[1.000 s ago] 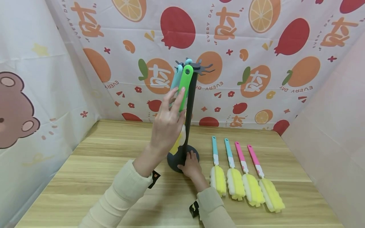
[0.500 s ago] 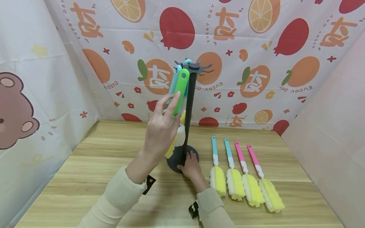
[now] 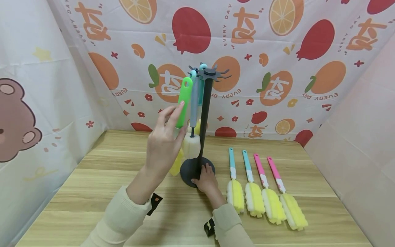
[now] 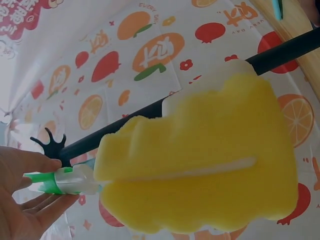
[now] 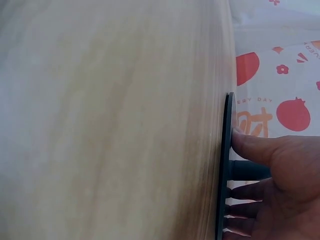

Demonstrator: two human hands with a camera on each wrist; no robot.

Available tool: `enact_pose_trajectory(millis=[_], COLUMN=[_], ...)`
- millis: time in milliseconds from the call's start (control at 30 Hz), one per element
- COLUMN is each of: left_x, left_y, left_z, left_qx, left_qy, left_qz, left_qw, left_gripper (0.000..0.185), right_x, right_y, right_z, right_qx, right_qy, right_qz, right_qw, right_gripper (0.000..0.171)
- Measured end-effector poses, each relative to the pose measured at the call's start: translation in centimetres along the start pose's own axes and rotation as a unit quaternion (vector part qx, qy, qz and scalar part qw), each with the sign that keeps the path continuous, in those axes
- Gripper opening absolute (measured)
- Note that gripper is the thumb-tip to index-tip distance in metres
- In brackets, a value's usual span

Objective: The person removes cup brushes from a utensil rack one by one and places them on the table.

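Observation:
My left hand (image 3: 162,147) pinches the green handle (image 3: 184,103) of a sponge bottle brush, its hole end up, just left of a dark stand (image 3: 206,109). In the left wrist view the brush's yellow sponge head (image 4: 200,165) fills the middle, in front of the pole. The fingers of my right hand (image 3: 207,180) rest spread on the stand's round base (image 3: 187,174), around the foot of the pole; the right wrist view shows thumb and fingertips against its top face. Two blue-handled brushes, a near one (image 3: 193,106) and one behind it (image 3: 201,92), hang from the hooks (image 3: 216,73).
Several sponge brushes lie in a row on the wooden table (image 3: 102,192) to the right, such as a blue one (image 3: 236,195) and a pink one (image 3: 294,211). A fruit-print cloth (image 3: 240,37) stands behind, with pale cloths at both sides.
The green-handled brush has come away from the hooks, moving left and slightly down with my left hand. The near blue-handled brush now shows more fully. My right hand stays on the base.

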State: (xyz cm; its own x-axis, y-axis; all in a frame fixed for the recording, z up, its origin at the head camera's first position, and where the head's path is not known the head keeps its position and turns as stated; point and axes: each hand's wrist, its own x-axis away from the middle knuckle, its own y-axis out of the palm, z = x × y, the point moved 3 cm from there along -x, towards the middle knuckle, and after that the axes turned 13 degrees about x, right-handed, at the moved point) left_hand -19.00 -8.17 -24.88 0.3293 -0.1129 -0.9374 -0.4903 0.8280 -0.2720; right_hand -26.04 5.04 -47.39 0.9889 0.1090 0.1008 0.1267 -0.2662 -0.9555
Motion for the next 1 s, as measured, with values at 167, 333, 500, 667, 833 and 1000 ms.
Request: enact_pose_trajectory(millis=[167, 333, 500, 667, 833, 1000], left_x=[0.1, 0.2, 0.8, 2.0, 3.8, 5.1], left_y=[-0.9, -1.9, -2.7, -2.9, -2.4, -1.8], left_z=[-0.8, -2.5, -5.1, -7.8, -10.1, -12.1], left_qx=[-0.012, -0.026, -0.026, -0.031, -0.039, -0.044], left_qy=[-0.031, -0.091, -0.192, -0.291, -0.348, -0.37], left_qz=[0.002, -0.011, -0.044, -0.103, -0.174, -0.211], left_qw=[0.9994, 0.9954, 0.9801, 0.9508, 0.9202, 0.9039], left_gripper=[0.064, 0.066, 0.063, 0.062, 0.061, 0.062], right_x=[-0.3, -0.4, -0.3, -0.3, -0.4, -0.4], right_y=[0.1, 0.0, -0.4, -0.5, -0.3, -0.1], right_z=[0.1, 0.1, 0.0, 0.1, 0.2, 0.2], right_qx=[0.007, 0.013, 0.01, 0.019, 0.018, 0.019], right_qy=[0.002, 0.01, 0.014, 0.017, 0.017, 0.017], right_qz=[-0.001, -0.01, -0.01, -0.014, -0.012, -0.017], right_qw=[1.0, 1.0, 1.0, 1.0, 1.0, 1.0], right_gripper=[0.072, 0.073, 0.073, 0.073, 0.073, 0.073])
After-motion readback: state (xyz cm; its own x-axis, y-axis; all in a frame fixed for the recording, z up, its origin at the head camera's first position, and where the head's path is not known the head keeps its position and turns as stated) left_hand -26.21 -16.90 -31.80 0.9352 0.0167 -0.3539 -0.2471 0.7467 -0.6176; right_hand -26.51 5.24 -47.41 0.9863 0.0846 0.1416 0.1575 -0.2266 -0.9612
